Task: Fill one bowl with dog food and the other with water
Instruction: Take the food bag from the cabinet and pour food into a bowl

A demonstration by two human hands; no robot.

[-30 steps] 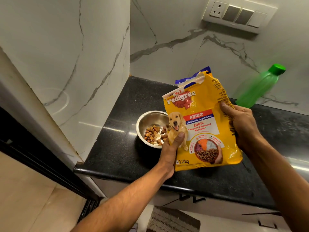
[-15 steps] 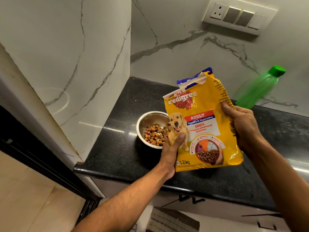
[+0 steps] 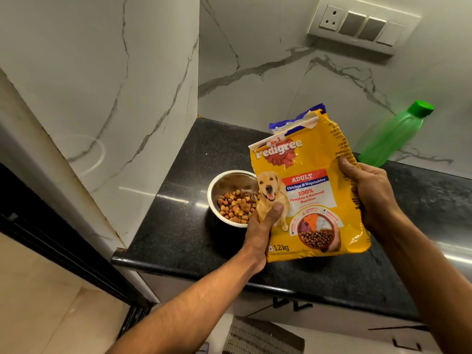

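Observation:
A yellow dog food bag (image 3: 310, 190) is held nearly upright above the black counter (image 3: 184, 236), its torn top open. My left hand (image 3: 261, 232) grips its lower left edge, thumb on the front. My right hand (image 3: 370, 195) grips its right side. Just left of the bag a steel bowl (image 3: 224, 182) stands on the counter with brown kibble (image 3: 236, 206) in it; the bag hides the bowl's right part. A green water bottle (image 3: 393, 136) with its cap on stands behind my right hand. A second bowl is not visible.
White marble walls close the counter at the left and back. A switch panel (image 3: 362, 24) is high on the back wall. The counter's front edge (image 3: 204, 273) runs below my arms, with cabinet handles (image 3: 291, 304) and a woven basket (image 3: 263, 338) underneath.
The bag has tipped slightly more upright and shifted a little to the right. More kibble lies in the bowl than a second ago. Both hands keep the same hold.

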